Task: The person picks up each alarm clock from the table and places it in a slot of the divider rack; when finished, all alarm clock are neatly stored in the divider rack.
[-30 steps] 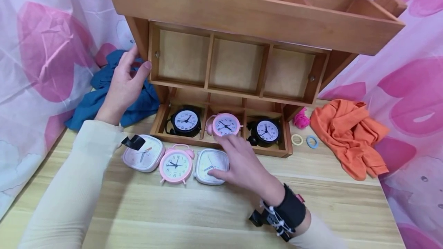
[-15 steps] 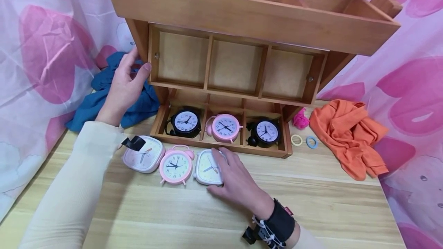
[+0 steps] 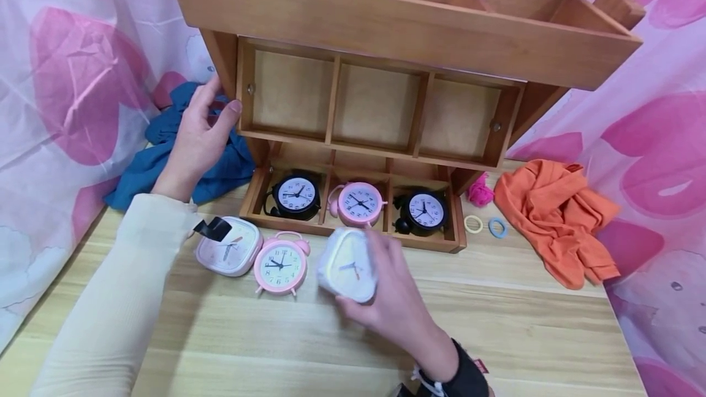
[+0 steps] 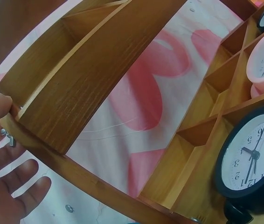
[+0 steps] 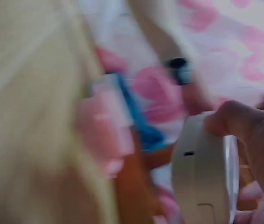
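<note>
In the head view my right hand [image 3: 399, 299] grips a white square alarm clock [image 3: 344, 265], tilted and raised off the table. Seen from the right wrist, the clock's white side [image 5: 195, 170] shows under a finger. My left hand [image 3: 201, 136] holds the left end of the wooden shelf [image 3: 386, 26], its thumb on the middle tier's edge. A black clock [image 3: 296, 193], a pink clock [image 3: 360, 203] and another black clock [image 3: 426, 210] occupy the bottom tier's compartments. Left of the held clock, a pink alarm clock [image 3: 280, 265] and a pale square clock [image 3: 230, 247] lie on the table.
A blue cloth [image 3: 146, 170] is bunched behind my left forearm. An orange cloth [image 3: 557, 219] lies at the right, beside a blue ring [image 3: 497, 227], a yellow ring [image 3: 473, 224] and a pink yarn ball [image 3: 481, 190]. Patterned curtains [image 3: 77, 78] hang around the table.
My right hand came down beside the white clock, took hold of it, then lifted and tilted it from the table. The left hand has stayed on the shelf.
</note>
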{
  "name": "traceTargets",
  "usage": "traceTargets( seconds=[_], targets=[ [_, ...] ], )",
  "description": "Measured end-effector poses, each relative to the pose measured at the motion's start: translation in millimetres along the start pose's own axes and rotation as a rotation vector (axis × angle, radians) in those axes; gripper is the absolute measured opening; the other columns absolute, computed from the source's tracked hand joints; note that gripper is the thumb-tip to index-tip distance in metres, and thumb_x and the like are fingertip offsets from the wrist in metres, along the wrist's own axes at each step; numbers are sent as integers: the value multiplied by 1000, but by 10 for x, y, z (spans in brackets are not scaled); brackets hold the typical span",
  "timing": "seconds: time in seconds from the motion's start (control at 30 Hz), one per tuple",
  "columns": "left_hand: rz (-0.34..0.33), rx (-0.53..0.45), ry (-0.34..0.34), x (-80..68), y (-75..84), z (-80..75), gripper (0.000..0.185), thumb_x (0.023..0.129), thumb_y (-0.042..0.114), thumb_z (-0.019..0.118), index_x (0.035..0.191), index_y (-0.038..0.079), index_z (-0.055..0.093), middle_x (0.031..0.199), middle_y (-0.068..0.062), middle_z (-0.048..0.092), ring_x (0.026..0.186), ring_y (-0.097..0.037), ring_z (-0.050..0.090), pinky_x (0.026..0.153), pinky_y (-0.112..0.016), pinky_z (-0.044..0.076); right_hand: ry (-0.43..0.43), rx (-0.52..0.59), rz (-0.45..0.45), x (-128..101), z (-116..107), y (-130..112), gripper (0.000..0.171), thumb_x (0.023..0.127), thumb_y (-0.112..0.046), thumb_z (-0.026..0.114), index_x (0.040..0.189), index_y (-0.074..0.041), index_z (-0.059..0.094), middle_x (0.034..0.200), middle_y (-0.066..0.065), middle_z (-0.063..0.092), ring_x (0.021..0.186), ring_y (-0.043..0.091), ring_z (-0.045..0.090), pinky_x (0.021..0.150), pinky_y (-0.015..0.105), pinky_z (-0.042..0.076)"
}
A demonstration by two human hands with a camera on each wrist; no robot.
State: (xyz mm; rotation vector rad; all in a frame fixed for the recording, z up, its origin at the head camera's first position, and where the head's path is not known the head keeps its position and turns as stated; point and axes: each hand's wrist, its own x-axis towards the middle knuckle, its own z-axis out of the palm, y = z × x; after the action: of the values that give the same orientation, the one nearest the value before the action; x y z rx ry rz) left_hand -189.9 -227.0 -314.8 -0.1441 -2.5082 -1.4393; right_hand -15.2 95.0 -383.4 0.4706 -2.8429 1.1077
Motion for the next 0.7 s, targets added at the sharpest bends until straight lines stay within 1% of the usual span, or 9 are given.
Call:
traceTargets(
  seconds=[0.07,0.17,0.27,0.37,0.4,0.47,0.53,0.6,0.7],
  targets=[
    [3,3,2,0,6,1,56,101,45,46,153,43,26,148,-1,40,124,-20,41,103,-40,41,138,61,-19,19,-172,-45,120,61,-31,90,158,-19,21,141,19,39,116,27,52,92,45,53],
    [6,8,2,-4,4,4,56,101,45,46,153,43,26,148,-2,40,124,-20,41,103,-41,41,322,138,-10,110,-443,-76,116,64,-19,87,159,-21,20,141,22,33,123,28,45,94,51,50],
    [1,16,1,-11,-6,1,56,101,46,45,153,44,25,149,-2,40,125,-21,42,104,-43,41,453,251,49,279,-700,-76,106,69,-13,82,157,-24,25,142,14,31,125,21,40,100,50,45],
    [-5,21,3,-14,-19,1,56,101,47,45,153,44,24,149,-2,39,125,-22,42,105,-45,41,551,326,106,499,-916,-54,97,74,-15,81,154,-28,29,141,4,30,127,13,37,103,48,44],
    [-6,20,3,-14,-22,1,56,101,47,45,153,44,24,149,-2,39,126,-23,42,105,-46,41,580,323,115,577,-973,-38,95,74,-18,80,153,-29,30,141,3,31,127,12,37,104,46,43],
    [-5,19,4,-14,-27,4,56,101,47,45,153,44,24,150,-2,39,126,-23,42,106,-45,41,627,280,148,727,-1063,-3,93,75,-27,80,152,-30,30,141,2,32,127,10,36,105,42,42],
    [-7,16,1,-16,-31,9,56,101,46,45,154,44,23,150,-2,39,126,-23,42,106,-45,41,658,224,177,854,-1125,34,93,74,-36,79,153,-29,30,141,5,32,127,12,35,104,39,41],
    [-6,9,-3,-15,-34,17,56,102,46,45,154,44,23,150,-2,38,126,-24,42,106,-44,41,683,144,199,959,-1171,71,96,73,-44,78,154,-26,29,142,9,32,127,15,36,104,38,38],
    [-3,0,-9,-16,-35,31,56,102,44,45,154,44,23,151,-2,37,128,-25,41,107,-44,41,702,56,216,1092,-1227,117,98,73,-48,76,155,-24,29,143,13,31,128,19,36,106,37,37]
  ],
)
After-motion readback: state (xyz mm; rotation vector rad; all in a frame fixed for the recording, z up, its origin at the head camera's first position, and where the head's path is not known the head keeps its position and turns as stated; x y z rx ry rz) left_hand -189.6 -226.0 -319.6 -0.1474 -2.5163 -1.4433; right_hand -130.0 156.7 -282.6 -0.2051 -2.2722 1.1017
